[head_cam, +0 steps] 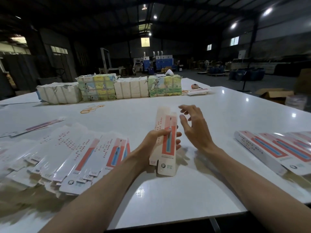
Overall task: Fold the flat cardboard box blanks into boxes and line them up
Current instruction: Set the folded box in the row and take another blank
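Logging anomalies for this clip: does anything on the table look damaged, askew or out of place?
The leftmost bundle has torn paper along its top. The blanks at left lie slid out in a sloppy fan, not a square stack. Rubber bands are strewn loose on the table. The boxes at right look neatly lined.

The hall is dim, its roof and far walls nearly black. Light comes from ceiling lamps (267,10) at the upper right and a pale skylight (145,41) far back. The glossy white tabletop (218,105) shows small hard glints near its right edge and a brighter reflection near its front edge. A soft shadow lies beneath the right hand (195,130). The box blank (165,140) at centre is fairly sharp. The flat blanks (67,157) toward the left edge are blurred and glare-streaked. Wide-angle distortion bows the tabletop's edges.
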A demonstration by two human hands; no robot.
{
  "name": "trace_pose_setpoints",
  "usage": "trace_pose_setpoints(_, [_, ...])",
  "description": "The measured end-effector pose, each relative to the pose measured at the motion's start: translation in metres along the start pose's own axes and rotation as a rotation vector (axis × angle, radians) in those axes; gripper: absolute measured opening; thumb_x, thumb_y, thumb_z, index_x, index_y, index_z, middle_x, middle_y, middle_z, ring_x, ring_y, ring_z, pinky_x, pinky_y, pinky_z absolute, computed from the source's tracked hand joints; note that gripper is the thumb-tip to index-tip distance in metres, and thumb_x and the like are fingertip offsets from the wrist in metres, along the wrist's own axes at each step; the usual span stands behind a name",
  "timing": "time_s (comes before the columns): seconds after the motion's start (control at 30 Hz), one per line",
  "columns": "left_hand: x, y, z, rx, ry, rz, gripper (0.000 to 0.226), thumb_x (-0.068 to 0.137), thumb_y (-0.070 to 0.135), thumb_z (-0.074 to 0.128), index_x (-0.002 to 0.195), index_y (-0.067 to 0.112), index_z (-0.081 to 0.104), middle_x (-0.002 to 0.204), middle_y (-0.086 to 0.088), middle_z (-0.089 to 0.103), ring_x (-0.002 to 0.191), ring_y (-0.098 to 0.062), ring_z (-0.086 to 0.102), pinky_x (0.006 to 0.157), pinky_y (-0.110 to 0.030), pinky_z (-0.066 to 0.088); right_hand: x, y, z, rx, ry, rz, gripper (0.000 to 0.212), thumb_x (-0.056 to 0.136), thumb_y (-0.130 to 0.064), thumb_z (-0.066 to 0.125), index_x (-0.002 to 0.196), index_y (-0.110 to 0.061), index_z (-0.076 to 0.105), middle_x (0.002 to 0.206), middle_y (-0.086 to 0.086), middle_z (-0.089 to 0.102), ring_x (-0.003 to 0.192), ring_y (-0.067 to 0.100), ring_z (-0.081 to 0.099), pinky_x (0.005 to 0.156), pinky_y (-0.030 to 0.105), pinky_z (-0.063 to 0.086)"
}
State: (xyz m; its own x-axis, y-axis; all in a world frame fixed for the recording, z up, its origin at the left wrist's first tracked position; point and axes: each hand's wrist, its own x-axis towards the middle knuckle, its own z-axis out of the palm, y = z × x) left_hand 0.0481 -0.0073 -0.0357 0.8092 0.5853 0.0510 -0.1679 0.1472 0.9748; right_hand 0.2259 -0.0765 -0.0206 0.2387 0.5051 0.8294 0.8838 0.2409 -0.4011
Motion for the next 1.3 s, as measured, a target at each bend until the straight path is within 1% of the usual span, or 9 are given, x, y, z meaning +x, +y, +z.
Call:
trace_pose_setpoints(0.23, [-0.003,0.002,-0.001,0.027,-0.014,0.011,0.046,0.090,0.046,0.070,0.122,0.016,0.056,0.095,-0.011,0.076,0.081,-0.026,0.077,0.071,-0.034,0.062,0.009,-0.016,0.001,-0.110,-0.256,-0.014,0.040,0.107,-0.035,0.052,0.141,-0.015,0.060,0.140,0.001,0.059,0.130,0.017,0.052,0.104,0.044,0.052])
trace_pose_setpoints(0.4, [-0.005,0.009,0.005,-0.095,-0.046,0.036,0.044,0.091,0.048,0.067,0.116,0.013,0.059,0.093,-0.013,0.075,0.077,-0.026,0.075,0.070,-0.035,0.062,0.024,-0.022,-0.003,-0.064,-0.326,-0.049,0.031,0.104,-0.027,0.063,0.130,-0.013,0.071,0.134,0.004,0.065,0.117,0.019,0.060,0.094,0.036,0.057])
trace_pose_setpoints(0.5, [-0.007,0.012,0.006,-0.092,-0.023,0.062,0.053,0.101,0.060,0.050,0.117,0.012,0.065,0.100,-0.016,0.075,0.079,-0.029,0.075,0.070,-0.037,0.063,0.032,-0.022,0.000,0.177,-0.291,0.103,0.020,0.102,-0.020,0.067,0.117,-0.012,0.077,0.123,0.000,0.068,0.102,0.018,0.070,0.081,0.029,0.063])
trace_pose_setpoints(0.63, [-0.006,0.012,0.005,-0.103,0.047,0.023,0.073,0.101,0.073,0.032,0.127,0.014,0.066,0.107,-0.016,0.078,0.084,-0.033,0.077,0.069,-0.041,0.063,0.022,-0.020,0.010,0.446,-0.280,0.306,0.013,0.102,-0.021,0.066,0.107,-0.015,0.077,0.130,-0.005,0.065,0.095,0.011,0.075,0.067,0.025,0.061])
trace_pose_setpoints(0.73, [-0.007,0.013,0.006,-0.065,0.041,0.011,0.070,0.103,0.071,0.030,0.124,0.015,0.068,0.110,-0.015,0.078,0.083,-0.032,0.077,0.068,-0.041,0.063,0.024,-0.016,0.008,0.516,-0.349,0.391,0.014,0.102,-0.026,0.067,0.100,-0.016,0.077,0.132,0.000,0.066,0.103,0.017,0.073,0.087,0.038,0.062])
trace_pose_setpoints(0.83, [-0.005,0.017,0.008,0.004,0.014,0.001,0.072,0.103,0.069,0.028,0.125,0.011,0.065,0.106,-0.014,0.076,0.078,-0.029,0.075,0.067,-0.040,0.062,0.031,-0.012,-0.004,0.632,-0.385,0.463,0.019,0.100,-0.020,0.069,0.092,-0.007,0.080,0.132,-0.001,0.066,0.115,0.027,0.067,0.106,0.050,0.051])
trace_pose_setpoints(0.9, [-0.004,0.021,0.010,0.041,-0.027,-0.015,0.076,0.104,0.069,0.024,0.125,0.007,0.062,0.101,-0.013,0.075,0.075,-0.027,0.074,0.067,-0.039,0.062,0.034,-0.011,-0.010,0.679,-0.400,0.502,0.018,0.099,-0.013,0.068,0.094,-0.001,0.080,0.134,-0.003,0.067,0.118,0.026,0.064,0.105,0.046,0.051])
trace_pose_setpoints(1.07, [-0.007,0.029,0.017,0.064,-0.113,-0.065,0.076,0.103,0.068,0.017,0.116,0.008,0.061,0.091,-0.010,0.074,0.072,-0.025,0.073,0.066,-0.036,0.063,0.032,-0.011,-0.018,0.863,-0.415,0.575,0.020,0.100,-0.005,0.063,0.105,0.012,0.073,0.142,0.010,0.061,0.121,0.034,0.062,0.083,0.027,0.060])
trace_pose_setpoints(1.3, [-0.010,0.031,0.019,0.085,-0.137,-0.068,0.074,0.103,0.069,0.016,0.115,0.010,0.060,0.090,-0.008,0.073,0.071,-0.024,0.073,0.066,-0.036,0.063,0.030,-0.017,-0.023,0.903,-0.434,0.566,0.018,0.100,-0.004,0.061,0.101,0.010,0.073,0.143,0.010,0.060,0.126,0.037,0.057,0.093,0.034,0.054])
